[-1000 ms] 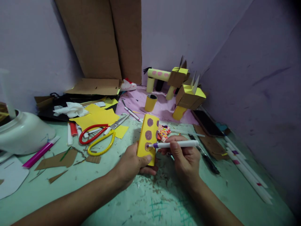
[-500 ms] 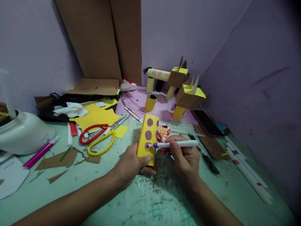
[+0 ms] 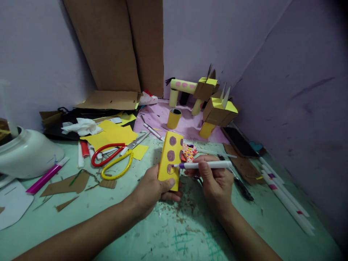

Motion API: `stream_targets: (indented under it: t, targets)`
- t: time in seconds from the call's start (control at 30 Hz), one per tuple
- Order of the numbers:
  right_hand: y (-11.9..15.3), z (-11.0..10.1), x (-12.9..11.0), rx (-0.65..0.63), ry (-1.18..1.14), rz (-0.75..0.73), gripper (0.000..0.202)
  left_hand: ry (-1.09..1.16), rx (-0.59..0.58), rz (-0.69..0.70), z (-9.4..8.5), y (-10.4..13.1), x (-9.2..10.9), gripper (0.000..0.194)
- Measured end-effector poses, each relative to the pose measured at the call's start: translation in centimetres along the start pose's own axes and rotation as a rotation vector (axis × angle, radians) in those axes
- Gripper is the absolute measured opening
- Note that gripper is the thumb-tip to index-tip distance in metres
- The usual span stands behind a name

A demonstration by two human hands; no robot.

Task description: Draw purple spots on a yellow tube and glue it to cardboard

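My left hand point(image 3: 156, 185) is wrapped around the lower end of a yellow paper-covered box point(image 3: 165, 159), thumb on its front face. Purple-brown spots mark the front and right side of the box. The lowest front spot is an outline only partly coloured in. A white marker point(image 3: 209, 165) with a purple tip is pinched in my right hand point(image 3: 216, 181), and its tip touches that spot. Behind the right hand lies a patterned scrap point(image 3: 189, 152). To the left of the box are scissors point(image 3: 119, 156) with one red and one yellow handle.
Cardboard and paper figures point(image 3: 220, 110) and a yellow tube point(image 3: 174, 119) stand on pink paper at the back. Yellow paper point(image 3: 112, 133), cardboard scraps point(image 3: 66, 184) and a magenta marker point(image 3: 45, 178) lie left, near a white pot point(image 3: 35, 154). A phone point(image 3: 239, 141) and white markers point(image 3: 288, 203) lie right.
The marker tip has shifted slightly within the lowest spot, and the right hand has moved a little to the right. More of that spot is coloured. The left hand barely moves.
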State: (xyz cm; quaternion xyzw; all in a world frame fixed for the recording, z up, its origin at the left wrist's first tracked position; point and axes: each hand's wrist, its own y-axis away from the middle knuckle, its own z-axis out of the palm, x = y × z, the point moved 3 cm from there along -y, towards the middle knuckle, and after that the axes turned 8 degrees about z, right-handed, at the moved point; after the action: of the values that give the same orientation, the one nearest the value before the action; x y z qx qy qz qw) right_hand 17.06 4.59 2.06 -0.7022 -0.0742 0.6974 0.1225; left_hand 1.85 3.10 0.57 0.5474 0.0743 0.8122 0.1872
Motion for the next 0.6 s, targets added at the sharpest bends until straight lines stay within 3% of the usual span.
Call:
stream_targets:
  t: [0.23, 0.37, 0.5, 0.6]
  targets:
    - [-0.02, 0.01, 0.07, -0.006, 0.026, 0.006, 0.021, -0.007, -0.004, 0.008, 0.04, 0.02, 0.05, 0.042]
    - [-0.03, 0.22, -0.06, -0.072, 0.049, -0.004, 0.025, 0.003, -0.007, 0.018, -0.02, -0.01, -0.01, 0.040]
    - [-0.01, -0.03, 0.04, -0.010, 0.023, 0.001, 0.021, 0.003, -0.006, 0.016, -0.06, 0.05, -0.07, 0.039]
    - [0.00, 0.05, 0.07, -0.042, 0.040, -0.005, 0.021, 0.018, -0.013, 0.019, -0.07, 0.09, -0.05, 0.040]
